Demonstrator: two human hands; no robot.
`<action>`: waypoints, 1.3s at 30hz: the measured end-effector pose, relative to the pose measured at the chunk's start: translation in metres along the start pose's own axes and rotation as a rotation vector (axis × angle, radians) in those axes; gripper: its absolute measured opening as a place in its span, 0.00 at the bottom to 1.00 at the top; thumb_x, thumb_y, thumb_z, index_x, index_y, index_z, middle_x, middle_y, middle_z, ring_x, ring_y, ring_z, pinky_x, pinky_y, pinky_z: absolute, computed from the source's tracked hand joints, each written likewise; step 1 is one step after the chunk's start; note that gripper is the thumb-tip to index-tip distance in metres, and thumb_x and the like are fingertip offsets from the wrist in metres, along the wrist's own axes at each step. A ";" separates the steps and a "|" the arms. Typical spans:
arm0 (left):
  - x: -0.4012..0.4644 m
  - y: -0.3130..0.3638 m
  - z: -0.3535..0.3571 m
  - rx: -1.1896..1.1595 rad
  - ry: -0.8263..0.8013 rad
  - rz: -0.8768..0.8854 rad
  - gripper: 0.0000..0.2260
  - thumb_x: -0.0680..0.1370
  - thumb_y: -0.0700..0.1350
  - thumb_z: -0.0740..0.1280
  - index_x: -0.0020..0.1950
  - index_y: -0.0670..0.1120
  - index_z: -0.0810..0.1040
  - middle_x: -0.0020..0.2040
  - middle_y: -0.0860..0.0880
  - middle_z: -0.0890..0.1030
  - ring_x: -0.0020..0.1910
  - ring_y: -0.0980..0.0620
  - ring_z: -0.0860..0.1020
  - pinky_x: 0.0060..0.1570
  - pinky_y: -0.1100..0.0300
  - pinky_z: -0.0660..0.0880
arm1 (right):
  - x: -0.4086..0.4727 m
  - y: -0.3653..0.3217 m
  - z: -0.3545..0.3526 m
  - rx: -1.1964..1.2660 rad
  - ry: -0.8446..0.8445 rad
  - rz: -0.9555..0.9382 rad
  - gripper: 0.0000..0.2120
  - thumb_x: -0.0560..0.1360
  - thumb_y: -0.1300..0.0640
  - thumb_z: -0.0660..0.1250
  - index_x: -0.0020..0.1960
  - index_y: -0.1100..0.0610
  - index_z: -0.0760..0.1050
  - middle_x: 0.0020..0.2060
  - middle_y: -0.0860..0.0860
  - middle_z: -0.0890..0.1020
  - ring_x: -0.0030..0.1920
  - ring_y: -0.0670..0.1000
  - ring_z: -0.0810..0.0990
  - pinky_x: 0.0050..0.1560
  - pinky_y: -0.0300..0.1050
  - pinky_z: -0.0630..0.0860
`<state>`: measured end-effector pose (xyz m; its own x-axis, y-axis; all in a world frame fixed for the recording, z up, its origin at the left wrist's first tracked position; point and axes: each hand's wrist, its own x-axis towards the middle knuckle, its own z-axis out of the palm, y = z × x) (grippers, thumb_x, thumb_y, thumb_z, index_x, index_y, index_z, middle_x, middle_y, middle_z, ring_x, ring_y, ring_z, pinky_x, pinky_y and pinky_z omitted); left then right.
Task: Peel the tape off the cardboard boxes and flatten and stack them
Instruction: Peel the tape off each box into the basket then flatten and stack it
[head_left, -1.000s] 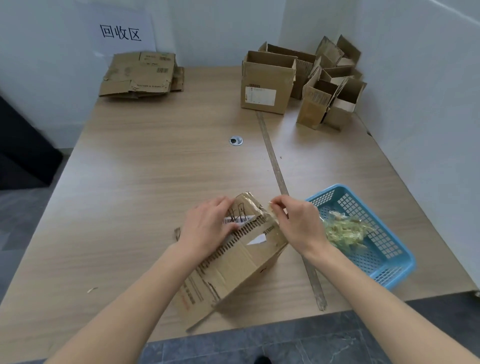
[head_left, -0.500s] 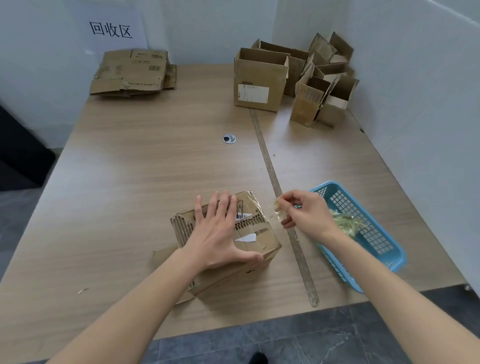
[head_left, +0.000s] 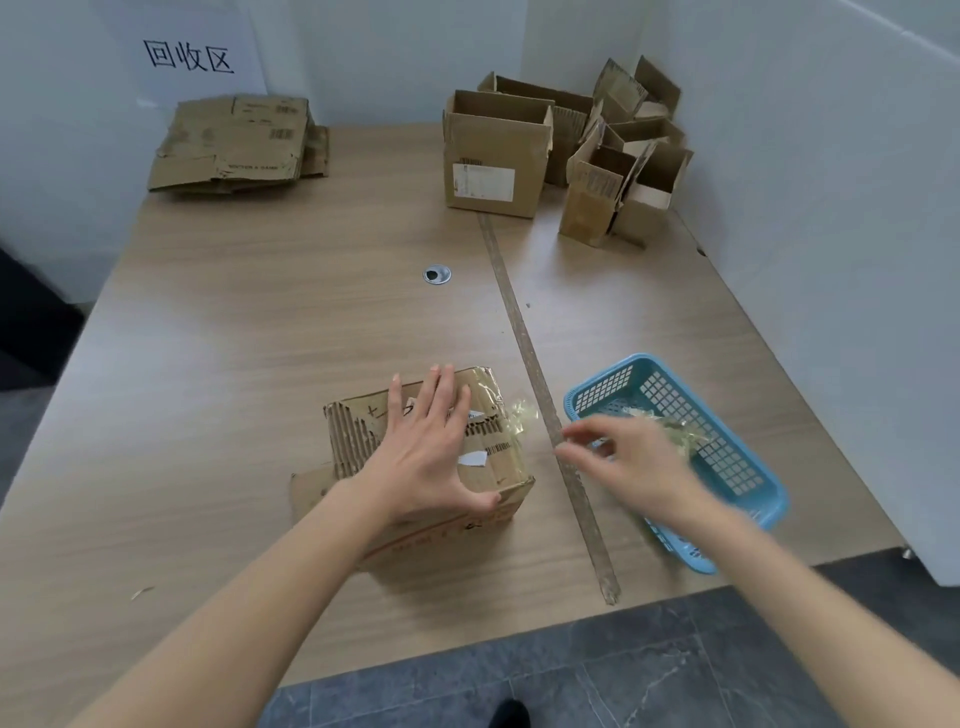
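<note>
Head view: the left hand (head_left: 423, 457) lies flat on top of the cardboard box (head_left: 441, 467), fingers (head_left: 441, 395) straight and spread wide, thumb hooked over the near right corner, pinning the box to the surface (head_left: 260, 338) just at 9 o'clock of the seam strip (head_left: 535, 384). A shred of clear tape (head_left: 519, 415) hangs loose off the box's right edge. The right hand (head_left: 623, 462) is blurred, above the near rim of the blue basket (head_left: 753, 467) at 3 o'clock of the box; its fingers look loosely curled, but whether they pinch a tape scrap I cannot tell. Crumpled tape (head_left: 670, 431) already lies in the basket.

The step in hand seems to be discarding peeled tape. To do it well, release the scrap fully inside the basket, shaking it off if it clings, then come back for the loose shred, pulling low along the cardboard while the left palm keeps the box from sliding.

The stack of flattened boxes (head_left: 234, 145) lies at 11 o'clock; the unprocessed boxes (head_left: 571, 150) stand at 1 o'clock.
</note>
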<state>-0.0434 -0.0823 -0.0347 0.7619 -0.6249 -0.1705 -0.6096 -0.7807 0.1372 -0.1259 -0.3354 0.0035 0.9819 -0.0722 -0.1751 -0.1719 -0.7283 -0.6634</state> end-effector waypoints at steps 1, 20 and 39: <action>-0.001 0.007 0.005 0.012 0.013 0.003 0.62 0.64 0.82 0.52 0.82 0.40 0.37 0.80 0.40 0.30 0.78 0.45 0.26 0.73 0.34 0.29 | -0.009 -0.009 0.020 0.043 0.004 -0.011 0.26 0.70 0.32 0.68 0.60 0.48 0.81 0.48 0.37 0.83 0.45 0.37 0.82 0.51 0.41 0.83; -0.003 0.010 0.013 -0.007 0.106 -0.025 0.56 0.69 0.78 0.53 0.83 0.41 0.44 0.82 0.42 0.35 0.80 0.47 0.31 0.75 0.37 0.31 | -0.019 -0.050 0.090 -0.144 0.475 -0.013 0.05 0.82 0.57 0.66 0.48 0.58 0.77 0.38 0.52 0.84 0.38 0.58 0.84 0.39 0.55 0.79; -0.002 0.007 0.016 0.016 0.088 -0.020 0.56 0.68 0.80 0.48 0.83 0.42 0.41 0.81 0.43 0.32 0.79 0.48 0.28 0.75 0.37 0.31 | -0.041 -0.011 0.091 0.241 0.230 -0.006 0.20 0.80 0.52 0.71 0.71 0.52 0.76 0.59 0.41 0.82 0.55 0.39 0.82 0.60 0.41 0.79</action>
<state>-0.0523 -0.0866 -0.0496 0.7895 -0.6076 -0.0868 -0.5972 -0.7932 0.1192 -0.1713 -0.2622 -0.0486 0.9706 -0.2400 -0.0198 -0.1525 -0.5488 -0.8219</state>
